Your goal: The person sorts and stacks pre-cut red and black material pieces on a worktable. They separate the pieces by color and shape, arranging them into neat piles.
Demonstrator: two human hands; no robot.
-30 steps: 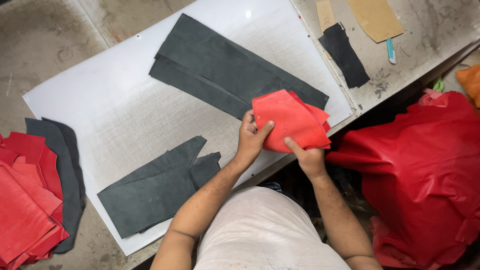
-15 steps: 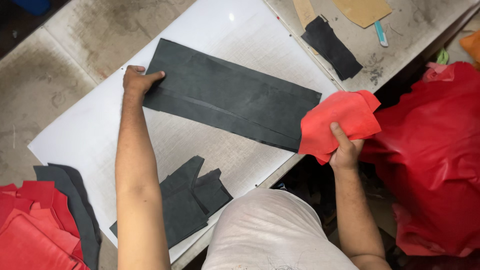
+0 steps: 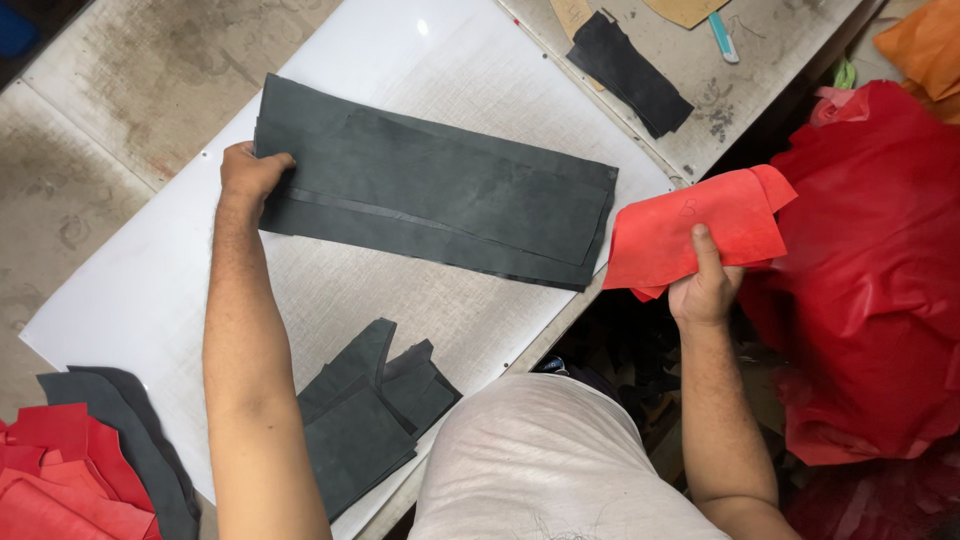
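The left hand (image 3: 250, 172) is closed on the far-left end of a long dark grey leather strip (image 3: 440, 200), which lies flat across the white cutting board (image 3: 150, 290) on the bench (image 3: 110, 90). The right hand (image 3: 705, 285) is off the bench's near-right edge, pinching a folded red leather piece (image 3: 690, 230) between thumb and fingers. Smaller grey offcuts (image 3: 370, 410) sit at the board's near edge. A stack of red and grey pieces (image 3: 60, 470) lies at the near-left corner.

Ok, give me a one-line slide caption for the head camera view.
Left hand grips a long dark grey leather piece on a white cutting board; right hand holds red leather pieces beside it.
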